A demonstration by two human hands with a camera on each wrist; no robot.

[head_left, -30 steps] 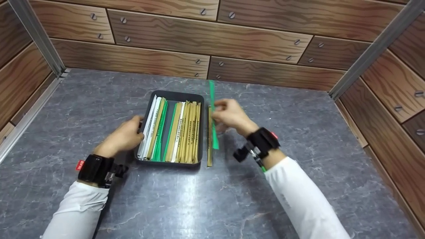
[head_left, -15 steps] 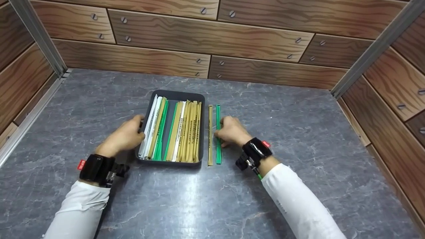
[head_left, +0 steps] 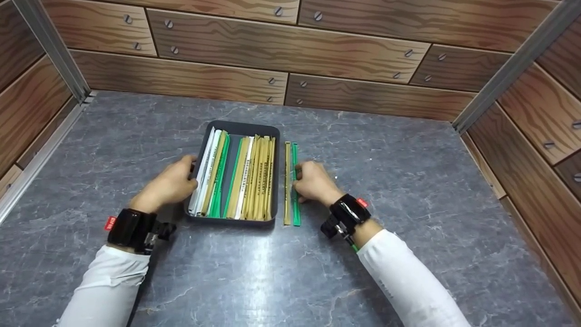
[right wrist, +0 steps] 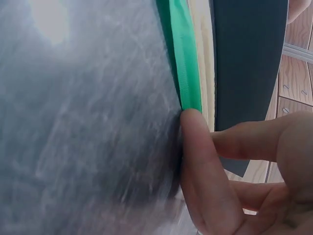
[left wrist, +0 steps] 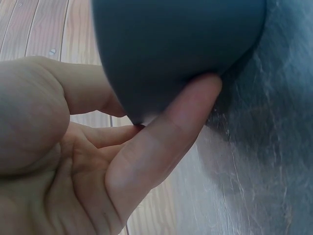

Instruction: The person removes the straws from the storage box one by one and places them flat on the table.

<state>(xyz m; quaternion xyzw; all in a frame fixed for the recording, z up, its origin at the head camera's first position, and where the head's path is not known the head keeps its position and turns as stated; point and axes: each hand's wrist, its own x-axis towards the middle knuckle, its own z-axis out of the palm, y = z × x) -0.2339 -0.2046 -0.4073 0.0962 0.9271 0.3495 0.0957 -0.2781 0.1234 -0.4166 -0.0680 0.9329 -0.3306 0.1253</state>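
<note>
Your left hand [head_left: 169, 185] has its fingers bent around the left wall of a tray [head_left: 245, 128], gripping it. The tray is dark, smooth and rectangular, with rounded corners. Inside run slim packets, from the left: white ones [head_left: 204, 177], a tan one, glossy green ones [head_left: 219, 190], a bare strip, then another green one and mixed tan and white ones with dark print. Just outside the right wall, a narrow flat tan packet [head_left: 287, 181] lies on the table [head_left: 254, 290]. Beside it, your right hand [head_left: 315, 181] pinches a long glossy green packet [head_left: 296, 209], the fingers hiding its middle. The table is grey with pale veining and glare. Wood-grain panels [head_left: 227, 68] rise behind, between metal posts [head_left: 54, 54].
</note>
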